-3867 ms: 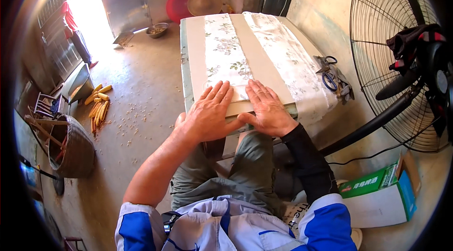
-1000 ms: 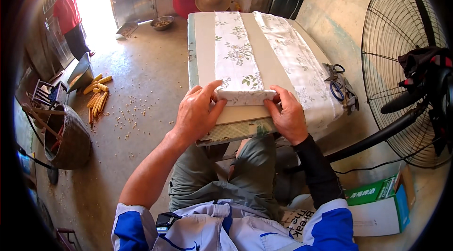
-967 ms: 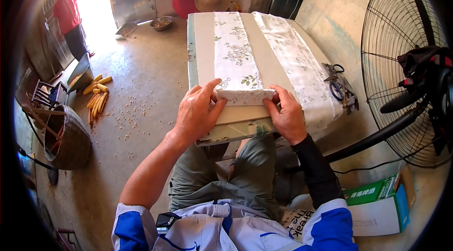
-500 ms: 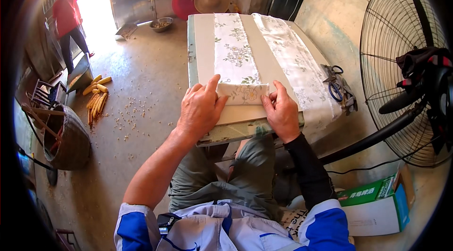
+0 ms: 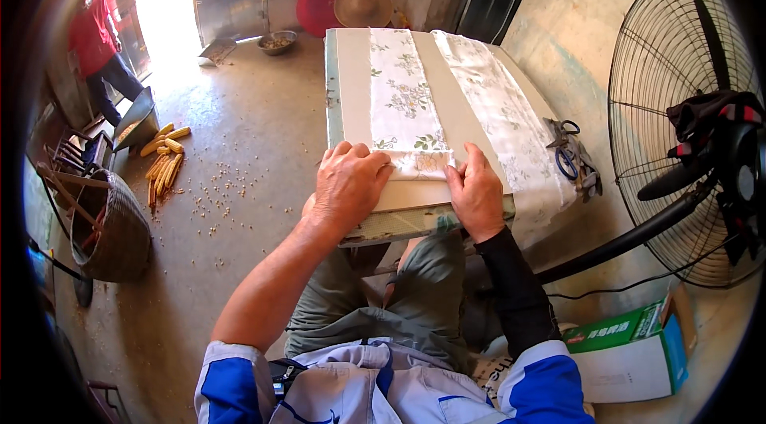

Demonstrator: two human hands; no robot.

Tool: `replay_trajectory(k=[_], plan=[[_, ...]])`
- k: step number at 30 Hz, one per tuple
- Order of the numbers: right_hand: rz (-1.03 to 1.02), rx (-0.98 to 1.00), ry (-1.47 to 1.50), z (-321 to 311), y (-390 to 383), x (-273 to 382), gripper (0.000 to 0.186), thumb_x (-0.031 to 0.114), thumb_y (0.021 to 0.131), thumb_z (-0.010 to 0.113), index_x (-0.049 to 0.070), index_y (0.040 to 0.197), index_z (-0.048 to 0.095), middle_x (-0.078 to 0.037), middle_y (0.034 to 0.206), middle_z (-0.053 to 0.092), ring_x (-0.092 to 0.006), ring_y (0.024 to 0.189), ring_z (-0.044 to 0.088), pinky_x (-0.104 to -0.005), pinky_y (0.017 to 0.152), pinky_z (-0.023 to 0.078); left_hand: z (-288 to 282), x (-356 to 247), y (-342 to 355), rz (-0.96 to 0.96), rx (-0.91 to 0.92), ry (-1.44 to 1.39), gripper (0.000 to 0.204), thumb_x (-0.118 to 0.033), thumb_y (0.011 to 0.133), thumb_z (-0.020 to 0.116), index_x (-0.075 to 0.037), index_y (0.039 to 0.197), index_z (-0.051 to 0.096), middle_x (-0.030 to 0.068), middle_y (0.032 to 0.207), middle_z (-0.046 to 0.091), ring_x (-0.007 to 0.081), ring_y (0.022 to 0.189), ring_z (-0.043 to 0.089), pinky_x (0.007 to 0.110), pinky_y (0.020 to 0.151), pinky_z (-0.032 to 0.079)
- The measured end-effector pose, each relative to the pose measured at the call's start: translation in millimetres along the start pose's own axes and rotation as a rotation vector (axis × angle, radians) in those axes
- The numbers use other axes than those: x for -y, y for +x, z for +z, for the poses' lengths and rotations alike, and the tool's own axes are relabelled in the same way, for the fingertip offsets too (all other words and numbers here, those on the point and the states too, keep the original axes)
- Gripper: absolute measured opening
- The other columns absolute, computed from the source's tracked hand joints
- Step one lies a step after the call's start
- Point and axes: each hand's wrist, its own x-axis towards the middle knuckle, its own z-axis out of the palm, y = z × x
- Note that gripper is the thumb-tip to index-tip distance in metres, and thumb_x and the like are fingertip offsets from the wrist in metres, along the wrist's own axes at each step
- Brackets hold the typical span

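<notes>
A white floral fabric strip [image 5: 403, 89] lies lengthwise on the board-topped table [image 5: 351, 105], its near end folded back on itself near the front edge. My left hand [image 5: 349, 185] grips the left end of the fold, fingers curled over it. At the right end of the fold my right hand [image 5: 476, 194] pinches the cloth between thumb and fingers. A second, wider floral cloth [image 5: 487, 89] lies to the right and hangs over the table's near right corner. Dark-handled scissors [image 5: 566, 159] rest on that side by the table edge.
A large black fan [image 5: 686, 129] stands close on the right, above a green and white carton [image 5: 626, 352]. On the left floor are corn cobs [image 5: 165, 165], scattered kernels and a woven basket [image 5: 112, 228]. A person in red [image 5: 94, 37] stands by the bright doorway.
My left fingers have curled down over the fold, where the index finger was stretched out before. The folded flap shows narrower now. The person in red has shifted left.
</notes>
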Motion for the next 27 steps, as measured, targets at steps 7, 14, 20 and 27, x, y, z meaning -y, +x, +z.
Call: replay_trajectory(k=[7,14,20,27], plan=[[-0.368,-0.012,-0.124,2.0,-4.8,31.4,0.060,0.039,0.098,0.068,-0.006,0.136,0.056,-0.024,0.134,0.062,-0.0383,0.123,0.059,-0.0499,0.106,0.043,4.2,-0.6,-0.7,-0.020,0.004,-0.001,0.016,-0.025,0.092,0.071,-0.013,0.098,0.079,0.0077,0.092,0.070,0.0301,0.097,0.064,0.045,0.093,0.049],[-0.490,0.245,-0.012,26.5,-15.0,37.6,0.107,0.076,0.090,0.057,-0.010,0.151,0.040,-0.032,0.156,0.044,-0.0431,0.151,0.036,-0.0509,0.126,0.022,3.8,-2.9,3.1,-0.013,-0.001,0.009,0.014,-0.022,0.090,0.074,-0.011,0.098,0.078,0.0083,0.090,0.070,0.0309,0.093,0.065,0.043,0.090,0.051],[-0.362,0.384,-0.231,4.6,-8.5,-6.5,0.118,0.085,0.085,0.055,-0.010,0.154,0.038,-0.030,0.161,0.037,-0.0412,0.153,0.032,-0.0485,0.127,0.023,-2.0,-6.0,3.6,-0.017,0.036,0.036,0.016,-0.025,0.092,0.073,-0.011,0.097,0.079,0.0082,0.090,0.071,0.0303,0.094,0.065,0.042,0.091,0.051],[-0.340,0.348,-0.225,4.2,-12.0,-12.3,0.120,0.090,0.087,0.042,-0.011,0.152,0.041,-0.031,0.161,0.038,-0.0410,0.154,0.032,-0.0495,0.126,0.023,-19.1,-12.9,5.5,-0.076,0.111,0.065,0.018,-0.024,0.093,0.072,-0.008,0.098,0.079,0.0094,0.095,0.073,0.0307,0.102,0.066,0.045,0.093,0.050]])
